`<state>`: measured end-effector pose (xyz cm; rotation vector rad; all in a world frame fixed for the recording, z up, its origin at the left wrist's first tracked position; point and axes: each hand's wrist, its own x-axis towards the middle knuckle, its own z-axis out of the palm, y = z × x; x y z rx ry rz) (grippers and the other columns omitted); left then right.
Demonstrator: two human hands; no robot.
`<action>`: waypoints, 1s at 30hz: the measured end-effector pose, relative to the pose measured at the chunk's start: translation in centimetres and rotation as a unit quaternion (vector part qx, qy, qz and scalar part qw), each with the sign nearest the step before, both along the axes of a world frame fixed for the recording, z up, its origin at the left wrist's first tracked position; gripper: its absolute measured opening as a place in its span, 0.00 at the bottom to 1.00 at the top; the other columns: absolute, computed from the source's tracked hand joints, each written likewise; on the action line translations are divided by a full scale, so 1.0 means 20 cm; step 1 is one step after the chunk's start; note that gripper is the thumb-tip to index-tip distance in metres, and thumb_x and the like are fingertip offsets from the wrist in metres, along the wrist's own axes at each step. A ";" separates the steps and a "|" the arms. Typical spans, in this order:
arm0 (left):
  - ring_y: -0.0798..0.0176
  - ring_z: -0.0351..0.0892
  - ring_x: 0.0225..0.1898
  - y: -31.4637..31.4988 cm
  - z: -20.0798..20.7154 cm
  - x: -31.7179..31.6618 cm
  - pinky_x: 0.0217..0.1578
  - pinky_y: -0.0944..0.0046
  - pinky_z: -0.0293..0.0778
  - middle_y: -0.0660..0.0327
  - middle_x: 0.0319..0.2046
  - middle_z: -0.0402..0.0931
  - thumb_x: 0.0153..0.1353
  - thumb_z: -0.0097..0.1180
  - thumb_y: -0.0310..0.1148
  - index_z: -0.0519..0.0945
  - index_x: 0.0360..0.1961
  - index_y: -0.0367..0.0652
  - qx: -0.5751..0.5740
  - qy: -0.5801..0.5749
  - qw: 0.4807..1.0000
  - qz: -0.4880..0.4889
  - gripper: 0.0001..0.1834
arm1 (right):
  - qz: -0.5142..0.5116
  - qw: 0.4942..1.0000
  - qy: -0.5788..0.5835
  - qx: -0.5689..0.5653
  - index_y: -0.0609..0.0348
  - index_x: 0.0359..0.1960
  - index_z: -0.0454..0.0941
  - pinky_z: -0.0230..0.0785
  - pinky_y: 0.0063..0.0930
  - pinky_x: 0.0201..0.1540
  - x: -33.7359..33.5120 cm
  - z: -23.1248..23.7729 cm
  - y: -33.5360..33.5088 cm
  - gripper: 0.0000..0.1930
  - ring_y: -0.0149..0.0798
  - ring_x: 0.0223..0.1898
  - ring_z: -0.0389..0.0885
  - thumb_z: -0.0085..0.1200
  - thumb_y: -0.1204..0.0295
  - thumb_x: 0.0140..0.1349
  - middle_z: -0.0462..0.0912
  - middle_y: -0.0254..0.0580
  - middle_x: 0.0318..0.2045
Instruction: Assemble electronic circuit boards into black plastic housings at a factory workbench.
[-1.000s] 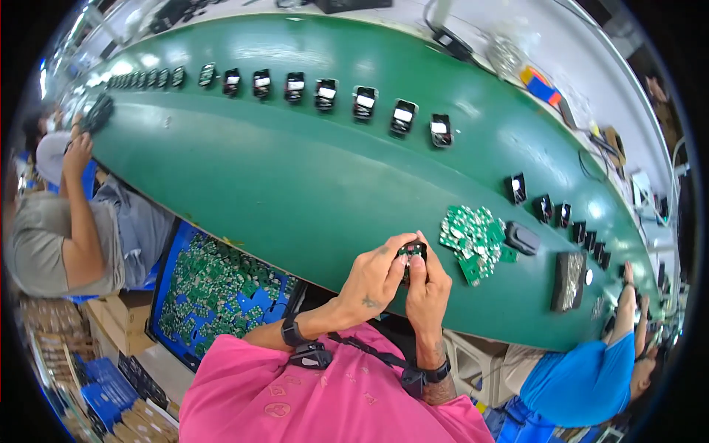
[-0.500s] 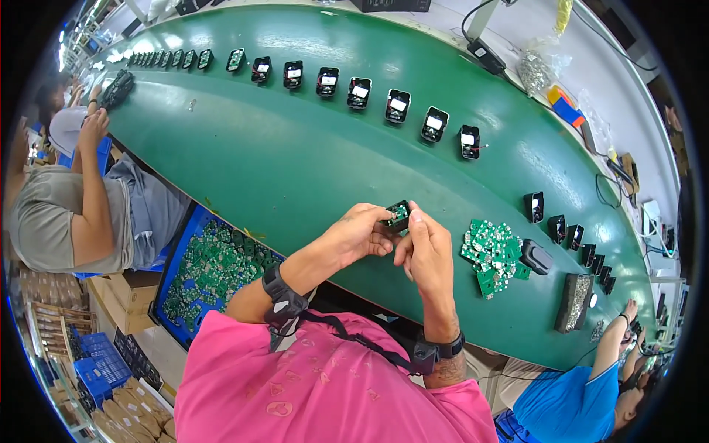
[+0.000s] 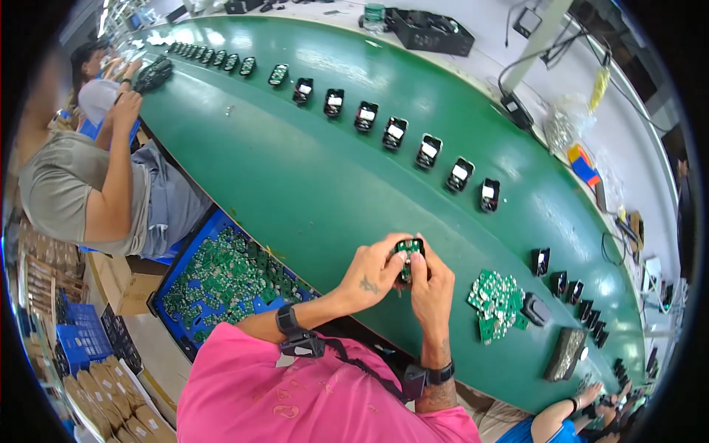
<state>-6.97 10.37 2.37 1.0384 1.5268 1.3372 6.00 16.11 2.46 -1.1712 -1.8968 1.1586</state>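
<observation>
Between both hands, above the green table, sits a small black plastic housing with a green circuit board (image 3: pixel 409 249) in it. My left hand (image 3: pixel 374 269) grips its left side, the thumb lying on the board. On the opposite side my right hand (image 3: pixel 431 279) holds it, with its thumb pressed against the board too. The fingers beneath the housing are mostly hidden. To the right of my hands lies a pile of loose green circuit boards (image 3: pixel 493 299), and a dark plastic housing (image 3: pixel 537 308) rests against the pile's edge.
A row of black housings (image 3: pixel 395 133) curves along the green table (image 3: pixel 295 170); more stand at right near a grey box of small metal parts (image 3: pixel 566 354). A blue bin (image 3: pixel 173 284) of circuit boards is at lower left. Co-workers (image 3: pixel 88 192) sit at both sides.
The housing has turned so its board faces up, and both thumbs now press on the board. The whole view has shifted, with the table's items appearing lower.
</observation>
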 end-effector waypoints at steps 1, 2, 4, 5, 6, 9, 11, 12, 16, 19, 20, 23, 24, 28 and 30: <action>0.67 0.83 0.29 -0.01 0.00 -0.02 0.30 0.64 0.82 0.54 0.31 0.82 0.71 0.47 0.29 0.73 0.58 0.33 0.002 0.047 0.999 0.000 0.18 | -0.013 0.999 0.021 -0.021 0.68 0.57 0.78 0.69 0.30 0.27 -0.03 -0.02 -0.01 0.18 0.31 0.21 0.73 0.51 0.70 0.70 0.78 0.49 0.22; 0.67 0.83 0.29 0.00 0.00 -0.06 0.30 0.64 0.82 0.54 0.31 0.82 0.71 0.47 0.29 0.73 0.58 0.33 0.006 0.051 0.999 0.006 0.18 | -0.006 0.999 0.026 -0.018 0.68 0.57 0.78 0.69 0.30 0.27 -0.07 -0.04 0.01 0.18 0.31 0.21 0.73 0.51 0.70 0.70 0.78 0.49 0.22; 0.66 0.83 0.28 0.03 -0.06 -0.14 0.30 0.64 0.82 0.54 0.29 0.82 0.70 0.47 0.29 0.73 0.58 0.34 0.035 0.119 0.992 0.027 0.18 | 0.000 1.000 0.023 0.000 0.67 0.57 0.78 0.69 0.30 0.27 -0.16 -0.07 0.03 0.18 0.33 0.21 0.75 0.51 0.69 0.70 0.80 0.51 0.24; 0.67 0.82 0.26 0.05 -0.09 -0.21 0.28 0.64 0.81 0.55 0.28 0.81 0.69 0.47 0.29 0.74 0.57 0.34 0.040 0.137 0.989 0.024 0.18 | 0.012 1.000 0.020 -0.002 0.68 0.59 0.76 0.72 0.34 0.30 -0.22 -0.09 0.05 0.20 0.39 0.24 0.79 0.52 0.68 0.70 0.81 0.52 0.26; 0.68 0.81 0.25 0.07 -0.09 -0.30 0.26 0.64 0.80 0.56 0.28 0.79 0.70 0.47 0.30 0.73 0.58 0.35 0.034 0.152 0.988 0.012 0.18 | 0.018 1.000 0.024 -0.001 0.68 0.59 0.76 0.72 0.34 0.30 -0.26 -0.10 0.04 0.20 0.39 0.24 0.79 0.52 0.68 0.70 0.81 0.52 0.26; 0.65 0.81 0.20 0.21 -0.14 -0.71 0.22 0.63 0.77 0.54 0.26 0.81 0.71 0.48 0.38 0.75 0.49 0.36 0.048 0.139 0.984 0.096 0.16 | 0.036 0.992 -0.014 0.116 0.68 0.60 0.74 0.71 0.38 0.30 -0.31 -0.16 0.01 0.21 0.47 0.24 0.77 0.55 0.72 0.68 0.79 0.46 0.26; 0.43 0.81 0.30 0.32 -0.19 -1.22 0.31 0.51 0.76 0.46 0.30 0.79 0.69 0.50 0.40 0.77 0.41 0.36 0.075 0.353 0.912 0.193 0.15 | 0.045 0.985 -0.010 0.164 0.67 0.56 0.76 0.70 0.37 0.29 -0.26 -0.26 -0.04 0.18 0.45 0.24 0.76 0.57 0.73 0.66 0.78 0.45 0.25; 0.34 0.77 0.36 0.37 -0.20 -1.47 0.36 0.45 0.73 0.42 0.33 0.78 0.67 0.49 0.40 0.78 0.38 0.37 0.069 0.306 0.914 0.257 0.15 | 0.054 0.978 -0.009 0.203 0.66 0.52 0.78 0.70 0.36 0.28 -0.26 -0.29 -0.04 0.16 0.42 0.23 0.76 0.59 0.74 0.64 0.78 0.44 0.25; 0.35 0.80 0.39 0.50 -0.22 -2.07 0.39 0.43 0.74 0.41 0.33 0.81 0.65 0.54 0.40 0.80 0.35 0.37 0.017 0.467 0.806 0.363 0.14 | 0.064 0.975 -0.026 0.210 0.63 0.43 0.80 0.68 0.33 0.26 -0.33 -0.26 -0.02 0.10 0.39 0.21 0.75 0.60 0.76 0.61 0.76 0.41 0.23; 0.36 0.81 0.41 0.69 -0.27 -2.10 0.42 0.43 0.75 0.46 0.35 0.83 0.65 0.56 0.41 0.84 0.33 0.42 -0.022 0.451 0.816 0.361 0.13 | 0.069 0.978 -0.083 0.177 0.62 0.41 0.79 0.71 0.40 0.32 -0.32 -0.24 -0.02 0.08 0.46 0.27 0.78 0.60 0.74 0.61 0.76 0.42 0.24; 0.36 0.81 0.41 0.76 -0.27 -2.10 0.42 0.43 0.75 0.46 0.35 0.83 0.65 0.56 0.41 0.84 0.33 0.42 -0.022 0.447 0.820 0.358 0.13 | 0.063 0.979 -0.082 0.176 0.61 0.40 0.79 0.71 0.40 0.31 -0.32 -0.24 0.00 0.07 0.46 0.27 0.78 0.60 0.74 0.61 0.76 0.42 0.25; 0.36 0.81 0.42 0.91 -0.25 -2.07 0.43 0.42 0.76 0.48 0.37 0.83 0.64 0.58 0.45 0.86 0.36 0.45 -0.046 0.479 0.803 0.353 0.14 | 0.057 0.980 -0.090 0.168 0.61 0.38 0.80 0.71 0.40 0.31 -0.33 -0.24 -0.01 0.06 0.46 0.27 0.78 0.60 0.75 0.60 0.77 0.42 0.24; 0.36 0.81 0.42 0.93 -0.25 -2.07 0.43 0.42 0.76 0.48 0.37 0.83 0.64 0.58 0.45 0.86 0.36 0.45 -0.046 0.475 0.806 0.352 0.14 | 0.057 0.980 -0.089 0.168 0.60 0.38 0.80 0.71 0.39 0.31 -0.34 -0.24 -0.01 0.06 0.46 0.27 0.78 0.60 0.75 0.60 0.76 0.42 0.24; 0.38 0.82 0.44 0.94 -0.20 -2.12 0.43 0.43 0.77 0.49 0.41 0.83 0.63 0.60 0.44 0.86 0.41 0.47 -0.088 0.494 0.808 0.309 0.14 | 0.053 0.981 -0.088 0.163 0.60 0.36 0.80 0.71 0.39 0.31 -0.36 -0.24 -0.02 0.05 0.46 0.27 0.78 0.61 0.75 0.60 0.76 0.42 0.24; 0.39 0.82 0.47 0.91 -0.15 -2.13 0.45 0.44 0.78 0.50 0.48 0.81 0.63 0.61 0.40 0.86 0.43 0.46 -0.069 0.565 0.767 0.295 0.12 | 0.048 0.975 -0.071 0.203 0.61 0.35 0.80 0.66 0.33 0.24 -0.36 -0.25 -0.01 0.04 0.39 0.20 0.74 0.62 0.76 0.60 0.74 0.40 0.21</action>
